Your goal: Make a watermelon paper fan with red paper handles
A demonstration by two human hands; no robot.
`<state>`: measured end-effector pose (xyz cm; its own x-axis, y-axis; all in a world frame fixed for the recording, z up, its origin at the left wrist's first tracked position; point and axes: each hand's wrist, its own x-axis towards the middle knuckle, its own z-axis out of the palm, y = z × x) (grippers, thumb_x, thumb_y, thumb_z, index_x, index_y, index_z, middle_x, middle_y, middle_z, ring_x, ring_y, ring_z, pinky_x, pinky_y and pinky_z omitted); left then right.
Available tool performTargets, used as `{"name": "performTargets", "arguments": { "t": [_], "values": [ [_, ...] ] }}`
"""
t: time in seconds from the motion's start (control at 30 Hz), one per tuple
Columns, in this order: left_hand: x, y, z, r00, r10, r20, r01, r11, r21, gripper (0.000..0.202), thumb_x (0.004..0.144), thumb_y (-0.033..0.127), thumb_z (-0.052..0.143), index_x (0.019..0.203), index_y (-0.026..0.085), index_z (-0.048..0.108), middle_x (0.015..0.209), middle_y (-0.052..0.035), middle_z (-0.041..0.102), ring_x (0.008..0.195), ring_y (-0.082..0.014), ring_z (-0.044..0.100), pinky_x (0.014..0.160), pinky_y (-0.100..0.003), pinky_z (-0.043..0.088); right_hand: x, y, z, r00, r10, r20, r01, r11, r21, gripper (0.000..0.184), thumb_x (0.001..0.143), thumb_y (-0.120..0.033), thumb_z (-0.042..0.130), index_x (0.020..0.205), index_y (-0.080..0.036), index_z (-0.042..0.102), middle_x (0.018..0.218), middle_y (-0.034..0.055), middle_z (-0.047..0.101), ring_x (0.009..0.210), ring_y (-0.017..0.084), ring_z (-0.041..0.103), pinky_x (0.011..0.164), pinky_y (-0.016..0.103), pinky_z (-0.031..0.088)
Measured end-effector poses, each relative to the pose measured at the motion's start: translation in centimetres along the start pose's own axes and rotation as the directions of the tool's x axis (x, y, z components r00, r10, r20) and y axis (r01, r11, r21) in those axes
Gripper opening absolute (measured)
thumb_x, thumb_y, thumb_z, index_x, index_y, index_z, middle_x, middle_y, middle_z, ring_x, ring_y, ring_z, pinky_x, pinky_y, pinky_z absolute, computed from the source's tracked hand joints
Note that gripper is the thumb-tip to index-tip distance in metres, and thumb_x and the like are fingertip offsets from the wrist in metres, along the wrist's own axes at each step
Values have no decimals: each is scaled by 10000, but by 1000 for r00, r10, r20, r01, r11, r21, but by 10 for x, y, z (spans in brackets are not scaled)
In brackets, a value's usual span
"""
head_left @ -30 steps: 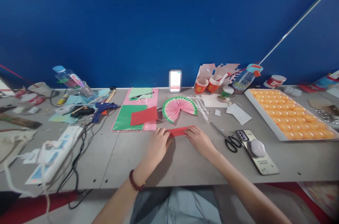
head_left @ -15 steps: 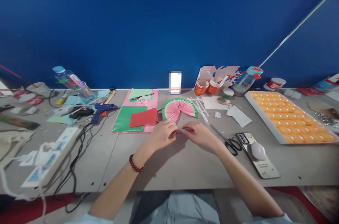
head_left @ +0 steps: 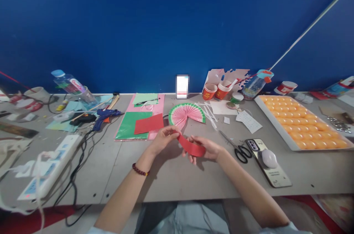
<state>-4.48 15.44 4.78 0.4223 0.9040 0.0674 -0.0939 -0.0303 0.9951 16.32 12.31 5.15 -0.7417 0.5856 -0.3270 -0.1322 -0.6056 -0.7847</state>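
Observation:
A curved strip of red paper [head_left: 192, 148] is held between my two hands above the grey table. My left hand [head_left: 165, 138] pinches its upper left end between thumb and fingers. My right hand [head_left: 207, 148] grips the other end, with some fingers showing beneath the strip. Just beyond my hands lies a pleated watermelon-pattern paper fan [head_left: 181, 113], pink with a green rim. To the left, a flat red paper sheet [head_left: 149, 124] rests on a green sheet [head_left: 129, 126] in a clear-wrapped pack of coloured paper.
Black-handled scissors [head_left: 241, 152] and a phone [head_left: 272, 169] with a white round object on it lie to the right. Farther right is a tray of orange balls [head_left: 301, 123]. Left are a blue glue gun [head_left: 105, 116] and a power strip [head_left: 49, 167]; paper cups [head_left: 210, 92] stand behind.
The red paper was mostly hidden between my hands close to the table; now it shows as a broad curved strip. My right hand has turned and lowered, its fingers now under the paper.

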Motion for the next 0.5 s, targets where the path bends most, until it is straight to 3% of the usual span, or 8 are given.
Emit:
{"name": "performTargets", "arguments": {
  "t": [0.17, 0.27, 0.33, 0.43, 0.5],
  "values": [
    [0, 2, 0, 991, 76, 106, -73, 997, -32, 172, 763, 335, 687, 751, 167, 653, 927, -67, 615, 957, -193, 569, 836, -334, 445, -2, 3, 1, 998, -68, 10, 68, 998, 0, 404, 714, -377, 716, 1027, -181, 551, 773, 20, 638, 580, 115, 578, 493, 210, 458],
    [1, 2, 1, 994, 70, 82, -69, 998, -4, 198, 755, 361, 691, 732, 169, 649, 958, -77, 614, 972, -206, 575, 849, -359, 453, -3, 2, -1, 990, -132, -49, 131, 991, -11, 374, 692, -350, 744, 976, -180, 571, 791, 4, 604, 602, 91, 552, 521, 195, 450],
    [2, 0, 0, 996, 80, 39, -81, 996, 37, 203, 755, 372, 686, 736, 174, 645, 967, -78, 620, 974, -208, 579, 865, -371, 454, -4, 1, -3, 982, -150, -111, 145, 988, -47, 330, 735, -411, 701, 926, -176, 569, 792, 11, 607, 618, 93, 557, 543, 196, 449],
    [3, -3, -2, 988, 146, -51, -138, 982, 133, 156, 784, 342, 650, 774, 186, 649, 935, -64, 624, 947, -200, 583, 848, -359, 463, -8, -2, -8, 965, -155, -209, 111, 972, -209, 367, 809, -524, 577, 907, -171, 557, 732, 18, 621, 582, 103, 557, 527, 210, 437],
    [3, -3, -3, 975, 203, -91, -176, 954, 244, 118, 807, 303, 620, 800, 189, 653, 895, -54, 618, 915, -194, 582, 812, -343, 470, -12, -5, -13, 929, -226, -294, 92, 909, -406, 357, 808, -508, 583, 926, -172, 565, 741, 21, 632, 585, 110, 556, 533, 220, 436]
  ]
}}
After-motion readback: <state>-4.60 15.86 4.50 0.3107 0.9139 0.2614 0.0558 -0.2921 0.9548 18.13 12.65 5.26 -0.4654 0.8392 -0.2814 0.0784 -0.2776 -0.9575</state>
